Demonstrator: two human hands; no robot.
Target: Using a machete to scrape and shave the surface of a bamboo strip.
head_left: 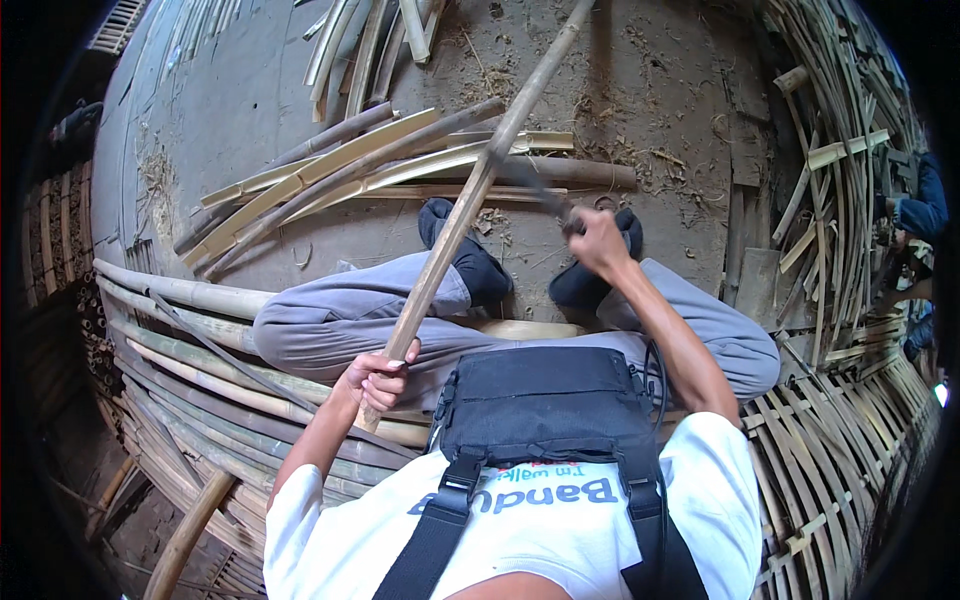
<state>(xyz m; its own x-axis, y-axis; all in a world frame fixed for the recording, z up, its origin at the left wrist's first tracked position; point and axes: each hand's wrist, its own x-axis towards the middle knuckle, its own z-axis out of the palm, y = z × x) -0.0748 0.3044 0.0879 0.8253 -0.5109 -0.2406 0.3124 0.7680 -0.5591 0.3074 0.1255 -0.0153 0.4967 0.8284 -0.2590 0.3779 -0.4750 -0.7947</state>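
My left hand (378,382) is closed round the lower end of a long brown bamboo pole (450,228). The pole slants up and to the right, between my feet, to the top of the head view. My right hand (598,245) grips the dark handle of a knife (540,190). Its dark blade is smeared by motion and reaches toward the pole; whether the two touch, I cannot tell. Behind the pole lie several split bamboo pieces (310,180) on the floor, just beyond my dark shoes (480,268).
Whole bamboo poles (185,290) are stacked at my left and beneath me. More split pieces (368,50) lie at the far side. Thin strips (850,200) pile up on the right, near another person's blue clothing (925,205). Shavings litter the floor (680,100). A slatted bamboo frame (830,470) stands at the lower right.
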